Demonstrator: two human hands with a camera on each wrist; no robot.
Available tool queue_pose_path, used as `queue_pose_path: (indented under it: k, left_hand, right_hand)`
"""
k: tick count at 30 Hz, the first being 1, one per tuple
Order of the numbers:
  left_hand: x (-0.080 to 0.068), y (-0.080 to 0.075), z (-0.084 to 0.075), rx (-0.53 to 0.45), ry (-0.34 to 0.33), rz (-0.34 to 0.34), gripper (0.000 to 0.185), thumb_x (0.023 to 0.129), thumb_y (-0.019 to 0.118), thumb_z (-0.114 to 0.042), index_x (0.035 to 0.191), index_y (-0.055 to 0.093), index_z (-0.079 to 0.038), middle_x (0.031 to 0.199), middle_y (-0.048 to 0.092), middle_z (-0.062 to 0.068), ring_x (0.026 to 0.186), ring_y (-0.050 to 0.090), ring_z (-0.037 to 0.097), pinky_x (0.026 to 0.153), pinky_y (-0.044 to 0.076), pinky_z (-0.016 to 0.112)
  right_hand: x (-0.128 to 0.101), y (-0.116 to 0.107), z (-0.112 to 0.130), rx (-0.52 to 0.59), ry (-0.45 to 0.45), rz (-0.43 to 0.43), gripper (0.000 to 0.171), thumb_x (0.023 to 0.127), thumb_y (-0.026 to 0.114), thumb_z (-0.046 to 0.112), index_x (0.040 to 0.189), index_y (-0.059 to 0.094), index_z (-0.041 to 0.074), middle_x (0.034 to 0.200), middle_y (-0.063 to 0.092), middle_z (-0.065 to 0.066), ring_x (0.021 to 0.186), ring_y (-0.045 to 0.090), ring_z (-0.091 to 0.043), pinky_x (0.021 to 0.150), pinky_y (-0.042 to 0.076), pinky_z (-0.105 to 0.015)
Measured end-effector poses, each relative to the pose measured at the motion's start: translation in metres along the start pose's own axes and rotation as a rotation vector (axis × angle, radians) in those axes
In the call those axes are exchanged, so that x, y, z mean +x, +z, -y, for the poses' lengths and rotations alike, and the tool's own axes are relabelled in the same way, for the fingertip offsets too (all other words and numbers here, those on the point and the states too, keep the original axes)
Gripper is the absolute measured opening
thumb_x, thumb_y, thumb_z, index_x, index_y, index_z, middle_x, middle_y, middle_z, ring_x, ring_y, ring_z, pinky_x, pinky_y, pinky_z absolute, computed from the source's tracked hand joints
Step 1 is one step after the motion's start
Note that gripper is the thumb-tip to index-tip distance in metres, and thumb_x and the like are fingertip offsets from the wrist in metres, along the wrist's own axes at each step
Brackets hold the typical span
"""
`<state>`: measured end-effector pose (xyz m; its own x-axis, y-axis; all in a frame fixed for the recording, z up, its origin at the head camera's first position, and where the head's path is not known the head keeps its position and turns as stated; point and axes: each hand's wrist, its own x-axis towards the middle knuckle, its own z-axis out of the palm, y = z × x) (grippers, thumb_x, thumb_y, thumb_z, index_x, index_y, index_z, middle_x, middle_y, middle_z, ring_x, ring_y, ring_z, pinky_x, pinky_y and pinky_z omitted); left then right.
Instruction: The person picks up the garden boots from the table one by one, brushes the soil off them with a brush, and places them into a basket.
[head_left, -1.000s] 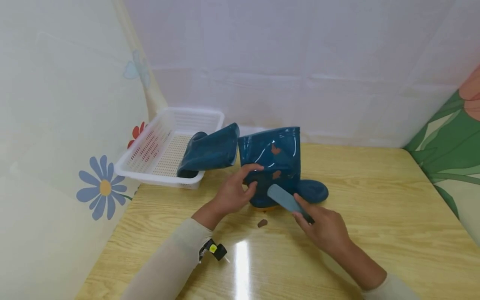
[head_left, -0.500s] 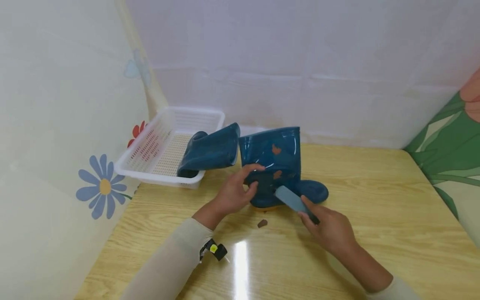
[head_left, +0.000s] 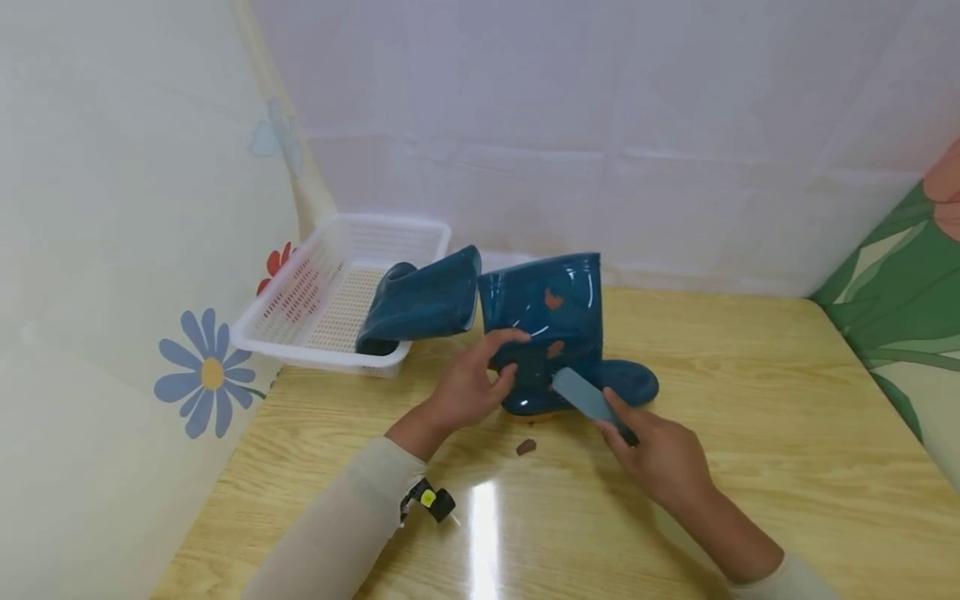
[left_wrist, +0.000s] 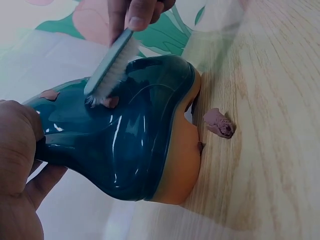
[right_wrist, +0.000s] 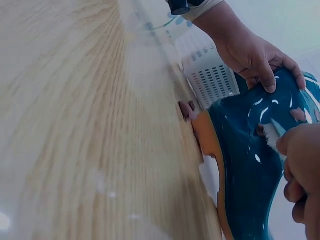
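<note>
The left hand (head_left: 468, 385) grips the shaft of the upright glossy dark-blue rubber boot (head_left: 558, 333), standing on the light wooden table (head_left: 750, 467). The right hand (head_left: 660, 458), fingers curled, holds the grey-blue plastic brush (head_left: 585, 397), bristles touching a brown mud spot (left_wrist: 111, 102).

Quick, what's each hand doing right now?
Left hand: grips the standing boot.
Right hand: holds the brush, bristles on the boot.

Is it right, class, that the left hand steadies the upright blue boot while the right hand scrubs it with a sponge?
Not quite: the right hand holds a brush, not a sponge; the left wrist view shows bristles. The left hand does steady the upright blue boot.
</note>
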<state>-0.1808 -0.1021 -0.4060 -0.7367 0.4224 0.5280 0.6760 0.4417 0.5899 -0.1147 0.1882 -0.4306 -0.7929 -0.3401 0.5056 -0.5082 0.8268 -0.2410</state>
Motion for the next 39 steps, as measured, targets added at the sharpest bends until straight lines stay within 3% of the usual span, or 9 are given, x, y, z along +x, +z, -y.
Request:
queue_pose_path:
  k: [5,9,13,17,19,25,29,35,39]
  left_hand:
    - [0.000,-0.001,0.000,-0.010,-0.002,-0.005,0.050,0.097,0.064,0.001,0.141,0.051,-0.018,0.080,0.052,0.002,0.044,0.037,0.003,0.042,0.038,0.025]
    - [0.000,0.000,0.001,0.007,-0.001,-0.010,0.050,0.097,0.064,0.000,0.141,0.051,-0.018,0.082,0.053,0.001,0.045,0.036,0.002,0.043,0.038,0.024]
    - [0.000,0.001,0.000,0.007,0.001,-0.012,0.050,0.096,0.065,0.001,0.141,0.052,-0.018,0.079,0.052,0.004,0.045,0.037,0.002,0.043,0.038,0.024]
    - [0.000,0.001,-0.002,0.002,0.006,-0.009,0.050,0.096,0.064,0.001,0.141,0.052,-0.017,0.081,0.053,0.003,0.046,0.038,0.003,0.044,0.038,0.024]
    - [0.001,0.001,-0.003,0.001,0.004,-0.008,0.049,0.096,0.064,0.001,0.140,0.052,-0.017,0.084,0.055,0.002,0.046,0.038,0.003,0.044,0.039,0.024]
    - [0.000,0.000,-0.003,-0.001,-0.017,0.000,0.048,0.097,0.063,0.001,0.140,0.052,-0.017,0.091,0.059,0.004,0.046,0.040,0.004,0.044,0.040,0.024]
    - [0.000,0.000,-0.003,0.001,-0.029,0.010,0.048,0.098,0.063,0.000,0.141,0.051,-0.018,0.088,0.057,0.003,0.047,0.041,0.003,0.044,0.040,0.025]
    - [0.000,0.000,-0.002,0.004,-0.009,0.000,0.047,0.097,0.064,0.000,0.140,0.053,-0.017,0.095,0.062,0.005,0.049,0.044,0.006,0.046,0.042,0.024]
    - [-0.001,0.000,-0.001,-0.003,-0.006,-0.005,0.047,0.097,0.064,0.001,0.139,0.053,-0.017,0.103,0.064,0.008,0.049,0.045,0.008,0.047,0.043,0.024]
  right_hand:
    - [-0.006,-0.002,-0.005,0.033,-0.010,-0.039,0.054,0.082,0.086,0.018,0.133,0.070,0.010,0.060,0.038,0.012,0.051,0.029,-0.001,0.043,0.025,-0.022]
    - [-0.007,-0.004,-0.005,0.053,-0.021,-0.048,0.055,0.082,0.086,0.017,0.134,0.069,0.010,0.061,0.040,0.012,0.052,0.030,-0.001,0.044,0.026,-0.021]
    - [-0.007,-0.007,-0.001,0.056,-0.044,0.022,0.052,0.084,0.084,0.021,0.134,0.070,0.012,0.063,0.046,0.012,0.052,0.030,0.000,0.045,0.026,-0.021]
    - [-0.008,-0.008,0.003,0.053,-0.051,0.118,0.050,0.087,0.082,0.025,0.134,0.070,0.013,0.080,0.071,0.004,0.053,0.038,0.001,0.045,0.030,-0.022]
    - [-0.008,-0.008,0.003,0.044,-0.042,0.135,0.049,0.089,0.081,0.026,0.135,0.069,0.013,0.083,0.073,0.002,0.054,0.039,0.000,0.045,0.030,-0.022]
    - [-0.003,-0.004,-0.002,0.028,-0.041,-0.021,0.047,0.095,0.075,0.031,0.135,0.068,0.009,0.059,0.038,0.011,0.050,0.027,-0.002,0.043,0.024,-0.022]
    - [0.000,-0.004,-0.002,0.055,-0.042,-0.105,0.046,0.096,0.073,0.033,0.133,0.069,0.005,0.059,0.034,0.012,0.050,0.026,-0.002,0.042,0.023,-0.022]
    - [-0.002,0.001,0.003,0.036,-0.006,0.019,0.052,0.087,0.083,0.022,0.135,0.068,0.009,0.060,0.038,0.012,0.050,0.028,-0.002,0.044,0.026,-0.023]
    - [-0.003,0.005,0.007,0.039,-0.040,0.090,0.051,0.087,0.083,0.026,0.134,0.069,0.010,0.074,0.068,0.003,0.053,0.040,-0.002,0.045,0.031,-0.023]
